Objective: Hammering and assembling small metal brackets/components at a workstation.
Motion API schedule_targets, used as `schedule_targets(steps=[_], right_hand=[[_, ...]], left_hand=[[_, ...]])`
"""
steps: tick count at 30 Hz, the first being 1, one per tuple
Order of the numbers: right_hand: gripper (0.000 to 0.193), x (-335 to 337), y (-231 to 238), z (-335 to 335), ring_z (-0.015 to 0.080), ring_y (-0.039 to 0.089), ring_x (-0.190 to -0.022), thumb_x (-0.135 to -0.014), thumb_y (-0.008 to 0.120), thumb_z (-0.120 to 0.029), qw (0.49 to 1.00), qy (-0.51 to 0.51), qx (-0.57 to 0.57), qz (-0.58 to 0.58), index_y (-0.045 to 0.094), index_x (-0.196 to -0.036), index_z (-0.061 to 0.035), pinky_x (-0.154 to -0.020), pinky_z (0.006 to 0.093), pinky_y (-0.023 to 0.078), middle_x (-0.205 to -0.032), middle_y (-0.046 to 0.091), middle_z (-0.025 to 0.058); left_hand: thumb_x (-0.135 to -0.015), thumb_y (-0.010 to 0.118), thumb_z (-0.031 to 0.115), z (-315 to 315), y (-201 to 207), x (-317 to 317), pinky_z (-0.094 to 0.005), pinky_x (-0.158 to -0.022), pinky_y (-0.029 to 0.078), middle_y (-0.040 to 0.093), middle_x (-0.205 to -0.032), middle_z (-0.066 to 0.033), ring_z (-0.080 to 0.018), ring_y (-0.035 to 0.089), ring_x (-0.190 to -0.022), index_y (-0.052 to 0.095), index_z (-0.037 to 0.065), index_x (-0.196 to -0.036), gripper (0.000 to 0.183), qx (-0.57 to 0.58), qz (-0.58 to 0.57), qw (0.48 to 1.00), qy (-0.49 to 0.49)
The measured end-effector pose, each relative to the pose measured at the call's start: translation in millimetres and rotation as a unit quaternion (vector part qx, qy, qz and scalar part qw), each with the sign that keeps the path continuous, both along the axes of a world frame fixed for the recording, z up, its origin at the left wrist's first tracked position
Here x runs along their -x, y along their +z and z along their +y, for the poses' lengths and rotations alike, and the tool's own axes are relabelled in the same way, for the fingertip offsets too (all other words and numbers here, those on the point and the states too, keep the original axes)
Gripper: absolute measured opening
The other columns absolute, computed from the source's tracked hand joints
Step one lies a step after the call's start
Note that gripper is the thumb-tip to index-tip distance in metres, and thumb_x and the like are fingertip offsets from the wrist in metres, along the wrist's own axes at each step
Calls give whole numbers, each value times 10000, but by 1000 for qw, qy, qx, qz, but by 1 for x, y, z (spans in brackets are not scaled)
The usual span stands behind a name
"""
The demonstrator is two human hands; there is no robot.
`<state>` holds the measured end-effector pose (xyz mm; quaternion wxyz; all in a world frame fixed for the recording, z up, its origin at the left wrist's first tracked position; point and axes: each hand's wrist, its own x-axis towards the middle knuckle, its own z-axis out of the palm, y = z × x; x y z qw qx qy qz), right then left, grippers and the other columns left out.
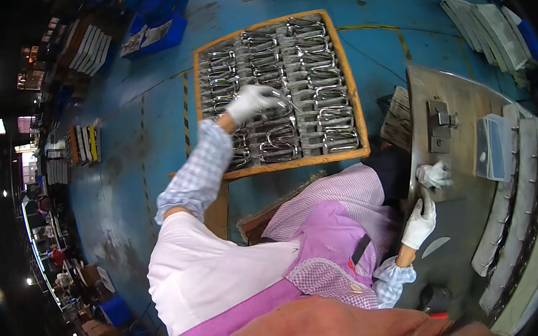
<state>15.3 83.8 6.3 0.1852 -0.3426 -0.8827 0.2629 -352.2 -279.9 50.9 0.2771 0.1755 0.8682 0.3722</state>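
My left hand (252, 103), in a white glove, reaches over a wooden-framed tray (350, 89). Its fingers are closed around a shiny bent metal part (284, 105); the fingertips are partly hidden against the similar parts beneath. Columns of these polished, looped metal parts (329, 95) lie in the tray, separated by greyish strips. Over on the right, my right hand (420, 222), also white-gloved, rests at the edge of a metal-topped workbench (459, 219). Its fingers are stretched out, with nothing seen in them. Just beyond them lies a crumpled white cloth or glove (434, 174).
A metal fixture (441, 126) is mounted on the bench, near a clear plastic bin (494, 148). Long grey padded racks (516, 212) line the bench's far right. Blue crates (164, 34) and stacked panels (90, 49) stand on the blue floor.
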Motion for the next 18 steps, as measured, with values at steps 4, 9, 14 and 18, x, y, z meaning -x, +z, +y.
schedule_targets(steps=[4,9,14,18], right_hand=[[266,20,-8,-12,283,669,-930,-912,584,-53,999,32,12,-13,694,-1152,-81,-836,387,513,-1016,696,113],[283,36,-9,-26,268,669,-915,-885,600,-23,996,72,27,-35,703,-1139,-95,-832,372,514,-986,692,104],[267,31,-18,-36,283,660,-909,-868,622,-38,989,104,-21,-104,708,-1110,-113,-827,385,516,-957,678,97],[259,35,-20,-49,297,650,-905,-869,623,-78,982,106,-28,-156,712,-1106,-133,-821,399,514,-969,674,95]], left_hand=[[-859,660,76,-86,27,73,-288,-790,560,733,-1040,-43,-115,685,-919,734,25,-1035,197,148,107,978,97],[-748,583,7,-215,-30,195,-342,-877,515,709,-1061,-72,-261,662,-1005,739,40,-869,200,162,348,919,84],[-817,587,55,-222,-47,251,-378,-869,509,676,-1117,-40,-281,644,-1032,733,76,-896,167,273,370,880,122],[-845,599,81,-226,-64,272,-398,-876,507,666,-1129,-42,-282,640,-1043,733,113,-941,168,298,378,871,97]])
